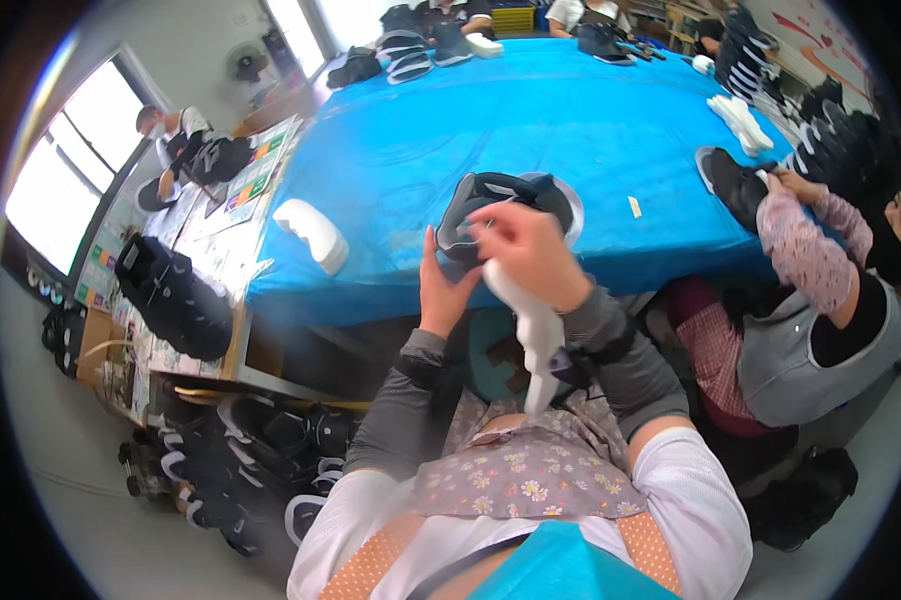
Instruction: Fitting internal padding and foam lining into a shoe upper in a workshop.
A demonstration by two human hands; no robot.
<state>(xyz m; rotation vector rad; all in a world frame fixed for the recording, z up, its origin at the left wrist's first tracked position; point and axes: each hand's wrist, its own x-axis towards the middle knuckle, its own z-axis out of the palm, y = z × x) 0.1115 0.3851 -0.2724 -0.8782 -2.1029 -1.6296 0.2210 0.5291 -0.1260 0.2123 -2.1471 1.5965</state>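
**Black shoe steadied at the near table edge, white form hanging below the right hand**

A black shoe (pixel 519 187) is set at the near edge of the blue table cover (pixel 421 110), close to the middle. Its opening is turned to the left and near, and its pale-edged sole is shown at the right; the long axis appears to run from left to right, with the toe pointing right, though the shoe is partly covered by the hands.

The shoe's near left side is met by the left hand (pixel 443 295), whose fingers are held straight up and whose thumb is spread wide from them. The right hand (pixel 539 255) is curled, with its fingertips brought to the opening; whether the lining is pinched cannot be told. Below that hand a long white form (pixel 538 335) appears to be gripped in the curled fingers. Its long axis runs from far to near, the near end hanging toward the lap and slightly to the right.

To the left, a second white form (pixel 313 236) is laid on the cover. At the right, another black shoe (pixel 736 190) is handled by a co-worker (pixel 821 320).
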